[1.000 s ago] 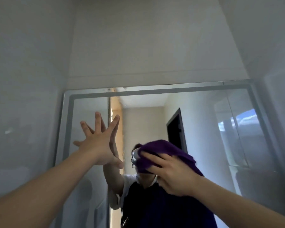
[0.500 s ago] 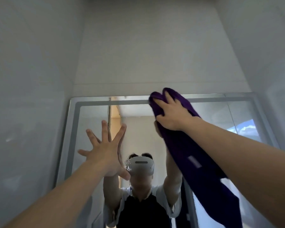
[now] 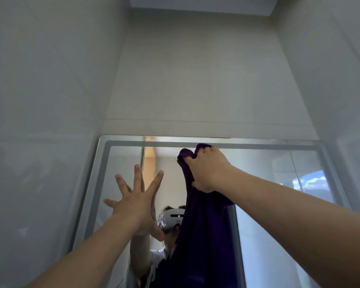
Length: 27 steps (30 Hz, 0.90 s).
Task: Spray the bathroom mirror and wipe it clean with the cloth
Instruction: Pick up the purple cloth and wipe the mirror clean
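- Head view: the fingers of the right hand (image 3: 208,169) are curled and clamped on a bunched fold of the purple cloth (image 3: 204,235), pressed near the top edge of the mirror (image 3: 268,173); the rest of the cloth hangs down below those fingers.
- The fingers of the left hand (image 3: 136,202) are spread wide apart and straight, lying flat against the glass, lower than and to the left of the right fingers, holding nothing.
- No spray bottle is in view, so I judge spraying is done and wiping is under way.
- The glass to the right of the cloth and below both hands probably remains to be wiped; streaks are too faint to tell.
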{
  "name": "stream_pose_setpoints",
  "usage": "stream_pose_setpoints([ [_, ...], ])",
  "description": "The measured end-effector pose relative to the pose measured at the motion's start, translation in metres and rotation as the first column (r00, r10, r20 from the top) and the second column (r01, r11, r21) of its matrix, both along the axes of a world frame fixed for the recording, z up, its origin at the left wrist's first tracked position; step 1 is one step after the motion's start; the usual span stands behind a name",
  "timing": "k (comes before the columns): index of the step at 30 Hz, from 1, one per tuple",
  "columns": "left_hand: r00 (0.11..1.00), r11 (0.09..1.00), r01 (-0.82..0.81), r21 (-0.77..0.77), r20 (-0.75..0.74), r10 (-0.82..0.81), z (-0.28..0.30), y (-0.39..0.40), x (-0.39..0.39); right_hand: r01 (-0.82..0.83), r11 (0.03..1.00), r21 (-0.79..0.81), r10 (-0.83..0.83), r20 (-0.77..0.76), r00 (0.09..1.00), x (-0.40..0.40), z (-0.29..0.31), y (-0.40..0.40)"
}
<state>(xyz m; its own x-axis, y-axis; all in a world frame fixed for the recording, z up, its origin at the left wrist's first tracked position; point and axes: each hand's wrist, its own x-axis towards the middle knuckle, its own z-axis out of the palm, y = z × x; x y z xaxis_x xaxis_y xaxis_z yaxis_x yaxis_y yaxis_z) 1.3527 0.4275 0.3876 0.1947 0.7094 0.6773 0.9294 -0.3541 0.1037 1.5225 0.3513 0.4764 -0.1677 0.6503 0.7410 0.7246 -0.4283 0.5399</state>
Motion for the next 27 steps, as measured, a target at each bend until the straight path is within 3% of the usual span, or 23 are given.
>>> stream_pose_setpoints([
  [5,1.0,1.0,0.0,0.008,0.0,0.0,0.001,0.001,0.001,-0.089,0.993,0.071,0.084,0.069,0.994,0.015,-0.005,0.003],
  [12,1.0,1.0,0.018,-0.012,0.004,-0.018,0.001,0.002,0.001,-0.428,0.901,0.07,0.434,-0.172,0.885,0.051,-0.024,0.023],
  [21,0.999,1.0,0.026,-0.002,-0.036,-0.026,0.002,0.003,-0.004,-0.543,0.796,0.267,0.588,-0.132,0.798,0.007,-0.011,0.061],
  [27,0.999,0.997,-0.013,0.082,-0.039,0.017,-0.016,0.016,-0.069,-0.702,0.71,0.055,0.701,0.042,0.712,0.031,-0.035,0.068],
])
